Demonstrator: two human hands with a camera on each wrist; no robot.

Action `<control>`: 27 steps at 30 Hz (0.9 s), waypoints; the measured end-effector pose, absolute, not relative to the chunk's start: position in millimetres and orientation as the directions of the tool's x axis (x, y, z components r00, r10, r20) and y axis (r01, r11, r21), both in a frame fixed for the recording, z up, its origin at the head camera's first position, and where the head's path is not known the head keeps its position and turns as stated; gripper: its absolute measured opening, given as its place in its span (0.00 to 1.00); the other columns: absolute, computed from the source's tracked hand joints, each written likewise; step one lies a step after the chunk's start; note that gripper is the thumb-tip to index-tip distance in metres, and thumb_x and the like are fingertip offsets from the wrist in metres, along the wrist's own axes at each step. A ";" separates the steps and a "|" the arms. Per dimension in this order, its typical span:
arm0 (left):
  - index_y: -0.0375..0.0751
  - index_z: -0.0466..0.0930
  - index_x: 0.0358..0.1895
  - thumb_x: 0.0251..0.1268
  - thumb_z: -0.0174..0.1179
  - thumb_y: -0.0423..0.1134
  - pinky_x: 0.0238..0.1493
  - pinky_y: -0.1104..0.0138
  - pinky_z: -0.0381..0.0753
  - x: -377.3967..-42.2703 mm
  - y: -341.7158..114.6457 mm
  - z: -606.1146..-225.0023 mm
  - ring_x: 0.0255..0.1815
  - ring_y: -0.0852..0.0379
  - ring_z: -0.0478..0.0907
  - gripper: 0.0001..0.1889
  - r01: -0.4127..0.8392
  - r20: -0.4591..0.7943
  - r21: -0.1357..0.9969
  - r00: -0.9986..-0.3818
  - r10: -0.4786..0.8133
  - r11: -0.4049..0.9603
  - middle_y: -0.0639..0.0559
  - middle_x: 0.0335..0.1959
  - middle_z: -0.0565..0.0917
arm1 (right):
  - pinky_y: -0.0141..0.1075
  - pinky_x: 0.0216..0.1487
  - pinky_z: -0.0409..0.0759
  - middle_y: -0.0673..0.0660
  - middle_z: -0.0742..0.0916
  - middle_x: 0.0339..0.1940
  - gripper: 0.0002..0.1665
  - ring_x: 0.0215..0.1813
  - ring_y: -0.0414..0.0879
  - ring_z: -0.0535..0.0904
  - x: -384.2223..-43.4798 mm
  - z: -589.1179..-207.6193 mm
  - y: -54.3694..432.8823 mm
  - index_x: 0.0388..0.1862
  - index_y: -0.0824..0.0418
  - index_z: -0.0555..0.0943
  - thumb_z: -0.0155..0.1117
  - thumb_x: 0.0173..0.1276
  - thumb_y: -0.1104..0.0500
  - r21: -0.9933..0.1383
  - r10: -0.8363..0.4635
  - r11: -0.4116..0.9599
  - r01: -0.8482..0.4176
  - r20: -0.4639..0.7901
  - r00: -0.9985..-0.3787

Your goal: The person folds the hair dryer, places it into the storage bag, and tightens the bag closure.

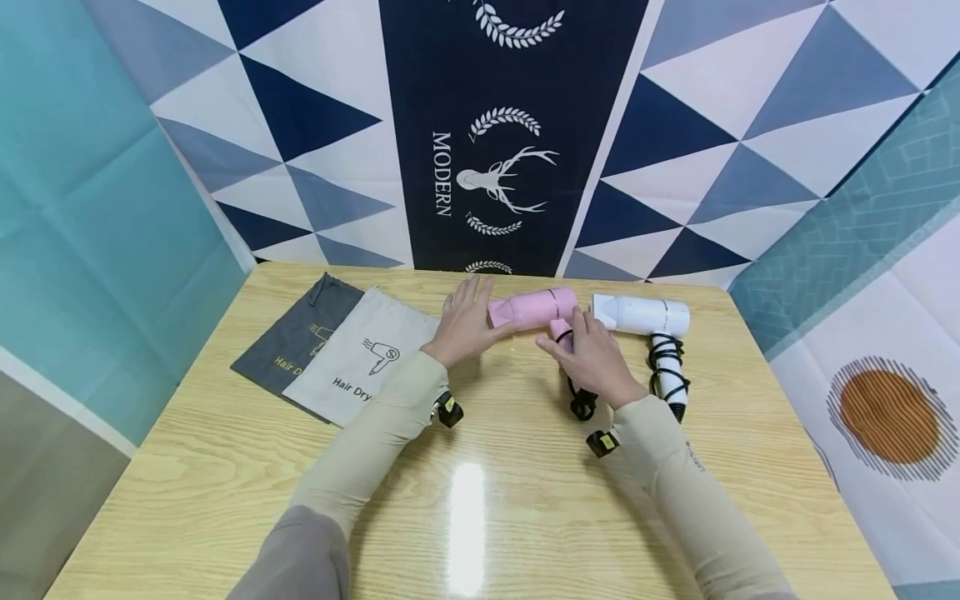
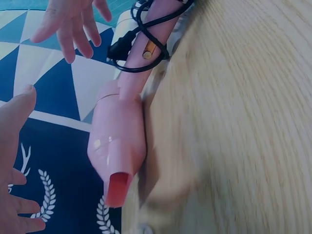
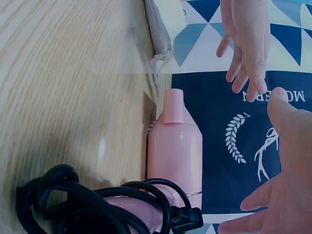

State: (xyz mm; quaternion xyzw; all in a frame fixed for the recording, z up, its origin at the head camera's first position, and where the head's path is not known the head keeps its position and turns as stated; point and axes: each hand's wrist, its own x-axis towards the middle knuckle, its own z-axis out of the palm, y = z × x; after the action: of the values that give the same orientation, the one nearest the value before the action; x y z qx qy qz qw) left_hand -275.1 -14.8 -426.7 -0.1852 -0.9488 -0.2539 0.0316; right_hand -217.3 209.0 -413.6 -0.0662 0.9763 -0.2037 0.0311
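Observation:
A pink hair dryer (image 1: 534, 309) lies on the table near its back edge, nozzle to the left, its black cord wound round the handle (image 2: 146, 53). My left hand (image 1: 467, 323) hovers by the nozzle end with fingers spread. Over the handle side is my right hand (image 1: 594, 354), fingers extended and thumb apart. Both wrist views show a gap between the hands and the dryer, and neither hand holds anything. In the right wrist view the dryer's body (image 3: 174, 151) lies beyond the coiled black cord (image 3: 63, 190).
A white hair dryer (image 1: 641, 315) with a wound black cord lies right of the pink one. On the left, a white drawstring pouch (image 1: 352, 375) printed with a hair dryer overlaps a dark grey pouch (image 1: 281, 342). A patterned cloth (image 1: 322, 167) hangs behind the table.

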 end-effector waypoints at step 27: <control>0.41 0.49 0.77 0.58 0.59 0.68 0.75 0.42 0.53 -299.4 18.8 -457.2 0.77 0.40 0.54 0.52 0.386 0.114 0.473 -0.918 0.379 0.793 0.38 0.77 0.57 | 0.59 0.72 0.59 0.81 0.58 0.73 0.62 0.73 0.73 0.56 -222.9 -431.6 219.4 0.74 0.81 0.45 0.40 0.71 0.27 -0.413 -0.091 0.910 -0.037 -0.112 -0.989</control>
State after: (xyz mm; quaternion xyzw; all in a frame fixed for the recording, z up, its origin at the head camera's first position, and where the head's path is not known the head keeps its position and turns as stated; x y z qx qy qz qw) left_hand -299.4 18.8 -457.2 -0.2018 -0.9467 -0.2510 0.0068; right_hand -222.9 219.4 -431.6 -0.0330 0.9751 -0.2098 0.0645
